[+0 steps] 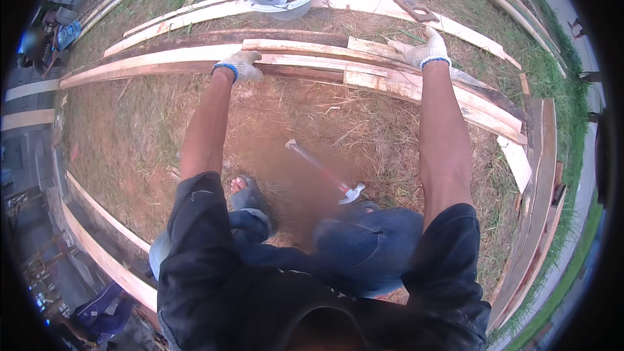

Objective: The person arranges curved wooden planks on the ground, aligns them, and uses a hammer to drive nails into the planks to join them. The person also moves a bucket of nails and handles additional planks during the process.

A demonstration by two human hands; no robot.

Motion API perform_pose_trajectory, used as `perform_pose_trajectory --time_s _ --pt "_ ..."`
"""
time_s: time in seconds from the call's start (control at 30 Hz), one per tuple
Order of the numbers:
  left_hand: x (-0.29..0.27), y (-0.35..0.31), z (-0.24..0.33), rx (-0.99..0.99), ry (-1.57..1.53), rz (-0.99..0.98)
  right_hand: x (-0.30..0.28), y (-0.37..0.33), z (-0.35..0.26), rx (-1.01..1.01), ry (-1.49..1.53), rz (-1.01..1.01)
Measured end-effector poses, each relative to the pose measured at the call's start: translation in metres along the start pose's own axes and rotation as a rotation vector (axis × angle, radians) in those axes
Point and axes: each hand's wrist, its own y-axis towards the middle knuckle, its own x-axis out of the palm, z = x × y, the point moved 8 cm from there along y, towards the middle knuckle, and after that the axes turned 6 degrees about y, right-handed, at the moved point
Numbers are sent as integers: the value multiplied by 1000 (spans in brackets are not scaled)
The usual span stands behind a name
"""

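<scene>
From where I stand, the person has both gloved hands over the long boards (292, 45), which lie side by side on the grassy ground (143, 136) in front of the feet. To handle them well, I'd keep the two hands well apart like this, bring thumb and fingers around the edges of one board at a time, and watch for splinters along the rough sides; lining up the ends by eye before pressing down would probably help too, since the shorter pieces sit unevenly against the longer ones. The left hand (239, 66) is half curled, thumb apart from the fingers, right at the boards toward their left part; I cannot tell whether it grips one. The right hand (426, 51) is spread wider, its thumb reaching left across the boards toward their right part, and again I can't say if it has a firm hold. So the boards run between and beneath both hands, with the saw (408, 6) just beyond the right one, the bucket (283, 14) farther off, and the hammer (323, 170) nearer the feet
</scene>
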Motion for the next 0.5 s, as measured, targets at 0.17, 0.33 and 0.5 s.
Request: perform_pose_trajectory --time_s 0.17,0.33,0.5 --pt "-77 -41 -23 -49 97 13 -22 33 -124 -435 -213 -290" --pt "-180 -105 -49 -173 303 71 -159 -15 -76 -520 -748 -203" --pt "-224 -111 -45 -83 412 216 -288 -66 57 -299 -1607 -391"
